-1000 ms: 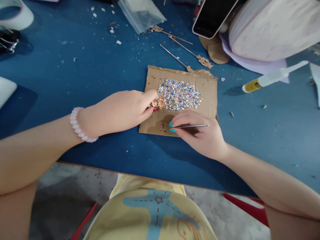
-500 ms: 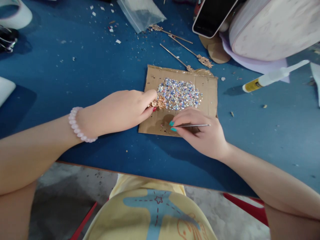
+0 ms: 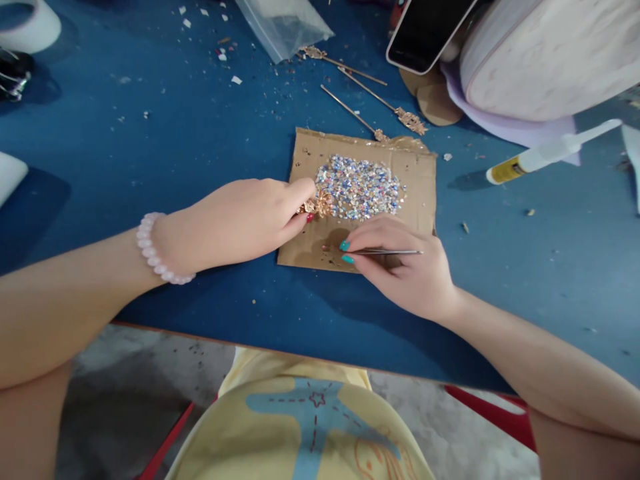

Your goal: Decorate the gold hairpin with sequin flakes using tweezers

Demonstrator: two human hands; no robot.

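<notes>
A brown cardboard sheet (image 3: 420, 183) lies on the blue table (image 3: 150, 153) and carries a heap of small iridescent rhinestones (image 3: 360, 187). My left hand (image 3: 240, 220), with a pale pink bead bracelet at the wrist, pinches a gold filigree ornament (image 3: 317, 204) at the heap's left edge. My right hand (image 3: 400, 263) rests on the cardboard's near part and is closed on a thin metal pick (image 3: 395, 252) that lies sideways, its tip hidden under my fingers.
Three gold hair sticks (image 3: 370, 100) lie beyond the cardboard, beside a clear plastic bag (image 3: 283, 27). A phone (image 3: 425, 30), a pale pouch (image 3: 545, 53) and a glue tube (image 3: 545, 153) sit at the right. Small scraps litter the table. The table edge runs just below my wrists.
Nothing has changed but a slight shift of the view; both hands keep their grips in place.
</notes>
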